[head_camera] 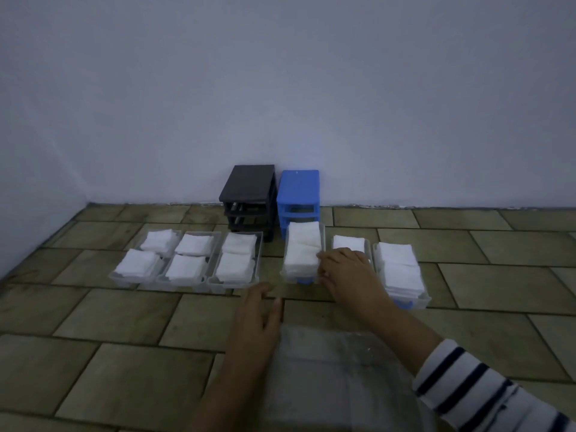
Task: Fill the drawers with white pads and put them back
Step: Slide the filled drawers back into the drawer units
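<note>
six clear drawers (402, 302) holding white pads (302, 251), floor

Six clear drawers (235, 280) on the floor, three at 9 o'clock, three at 3 o'clock, all holding white pads (302, 249), two empty drawer frames at 12 o'clock, one black (247, 185), one blue (298, 188), two hands (347, 272).

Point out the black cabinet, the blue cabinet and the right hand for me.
black cabinet (249, 182): head view, on its top panel.
blue cabinet (300, 184): head view, on its top panel.
right hand (347, 271): head view, on the back of the hand.
</note>
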